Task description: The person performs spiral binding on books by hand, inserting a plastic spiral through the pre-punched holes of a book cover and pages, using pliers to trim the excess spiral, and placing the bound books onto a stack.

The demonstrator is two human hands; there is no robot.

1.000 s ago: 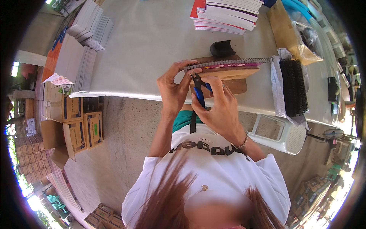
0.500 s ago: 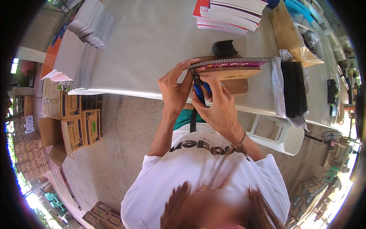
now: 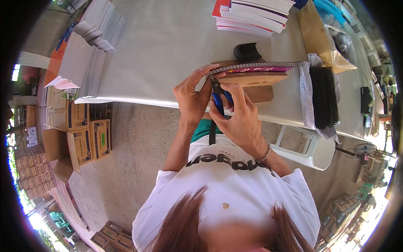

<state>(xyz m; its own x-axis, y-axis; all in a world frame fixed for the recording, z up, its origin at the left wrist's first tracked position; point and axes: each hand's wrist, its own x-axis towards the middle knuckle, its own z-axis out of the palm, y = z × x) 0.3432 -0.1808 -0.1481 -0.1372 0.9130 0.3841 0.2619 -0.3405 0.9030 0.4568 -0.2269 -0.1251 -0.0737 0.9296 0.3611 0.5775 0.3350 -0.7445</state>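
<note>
A purple-covered spiral notebook (image 3: 268, 68) stands on edge against a wooden block (image 3: 254, 80), its dark wire coil running along the top. The fingers of my left hand (image 3: 189, 98) are closed on the notebook's left end, by the end of the coil. In my right hand (image 3: 242, 117) is a pair of pliers (image 3: 217, 97) with blue handles. Its dark jaws point up at that same coil end, beside my left fingertips. The exact contact between jaws and wire is too small to tell. Behind the notebook lies a black curved piece (image 3: 247, 52).
Stacked notebooks (image 3: 256, 17) lie at the far side of the table (image 3: 151, 63), and more stand at its left (image 3: 84, 54). To the right are a bundle of black wire coils (image 3: 324, 98) and a cardboard box (image 3: 312, 35). A white stool (image 3: 315, 153) stands below the table's edge.
Both hands keep their places at the coil's left end. My right hand and the pliers have shifted very slightly left; the notebook looks unmoved.
</note>
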